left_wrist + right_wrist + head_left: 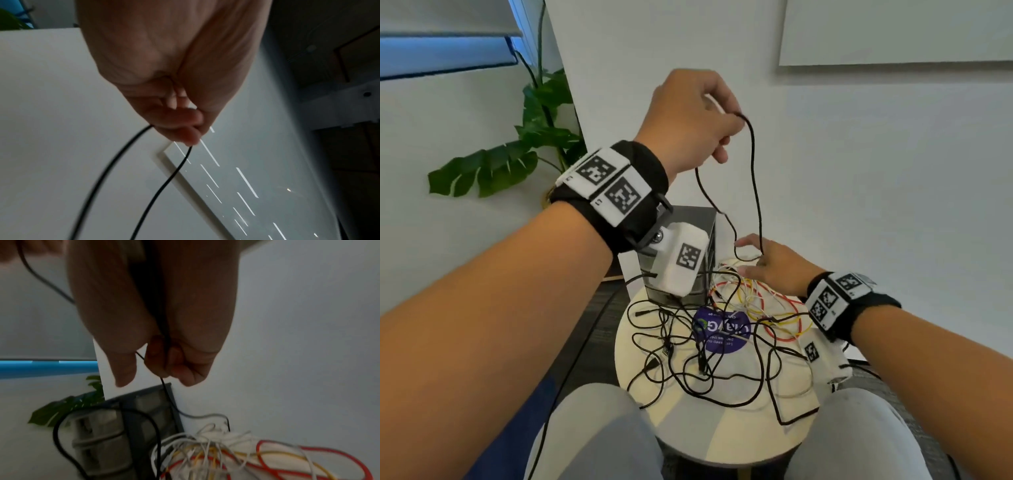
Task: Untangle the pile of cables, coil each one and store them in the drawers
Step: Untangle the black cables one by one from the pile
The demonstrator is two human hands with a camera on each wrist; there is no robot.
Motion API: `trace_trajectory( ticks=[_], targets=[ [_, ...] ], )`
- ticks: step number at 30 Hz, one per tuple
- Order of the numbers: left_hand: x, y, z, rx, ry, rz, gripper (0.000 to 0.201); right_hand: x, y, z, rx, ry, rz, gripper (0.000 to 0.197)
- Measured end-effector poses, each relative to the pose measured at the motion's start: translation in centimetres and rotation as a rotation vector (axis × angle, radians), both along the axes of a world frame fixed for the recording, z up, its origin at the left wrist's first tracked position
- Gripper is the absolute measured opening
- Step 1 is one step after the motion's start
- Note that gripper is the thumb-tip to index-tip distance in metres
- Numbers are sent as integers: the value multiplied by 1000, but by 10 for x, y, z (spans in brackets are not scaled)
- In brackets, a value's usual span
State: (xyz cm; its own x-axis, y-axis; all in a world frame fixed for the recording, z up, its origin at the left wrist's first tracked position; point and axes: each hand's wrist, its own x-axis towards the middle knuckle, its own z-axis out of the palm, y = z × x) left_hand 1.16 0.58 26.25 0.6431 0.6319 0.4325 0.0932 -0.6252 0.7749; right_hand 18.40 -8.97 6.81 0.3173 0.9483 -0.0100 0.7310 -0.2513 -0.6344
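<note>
From the head view we see the left hand point(688, 116) raised well above the desk point(722, 435), its grip pinched on a black cable point(755, 178) that leaves the fingers in two strands and hangs down in a long loop. The right hand point(770, 265) is low, at the far side of the round desk, just beside the small grey drawer unit point(700, 219); the hanging loop reaches its fingers, which curl round the cable. On the desk lies a tangle of black cables point(688, 359) in front, and a bundle of red, yellow and white wires point(767, 308) under and beside the right hand. A round purple sticker point(722, 334) shows between them. A leafy plant point(530, 137) stands by the wall at left.

In the left wrist view we see the left hand point(176, 78) with fingertips point(185, 134) pinching the black cable point(164, 181), both strands dropping away blurred against a white wall.

In the right wrist view the right hand point(156, 313) has its fingers curled round the black cable point(166, 391), which runs down past the drawer unit point(123, 434) toward the red, yellow and white wires point(246, 456).
</note>
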Motion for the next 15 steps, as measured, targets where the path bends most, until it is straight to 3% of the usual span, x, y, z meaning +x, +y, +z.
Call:
trace_trajectory(
  ticks=[2, 5, 9, 12, 15],
  targets=[
    [-4, -4, 7, 35, -33, 8, 11, -4, 6, -6, 63, -7, -36, 46],
    [-6, -7, 11, -31, -19, 4, 38, -2, 14, -7, 236, 1, -214, 53],
    [-5, -13, 17, -71, 33, 23, 66, 1, 22, -1, 109, 7, -200, 28],
    [-6, -14, 23, -79, 27, 8, 72, 3, 18, -6, 106, -20, -184, 26],
    [-5, -14, 28, -140, -20, -56, 69, 3, 12, -8, 172, 121, -176, 30]
  ],
)
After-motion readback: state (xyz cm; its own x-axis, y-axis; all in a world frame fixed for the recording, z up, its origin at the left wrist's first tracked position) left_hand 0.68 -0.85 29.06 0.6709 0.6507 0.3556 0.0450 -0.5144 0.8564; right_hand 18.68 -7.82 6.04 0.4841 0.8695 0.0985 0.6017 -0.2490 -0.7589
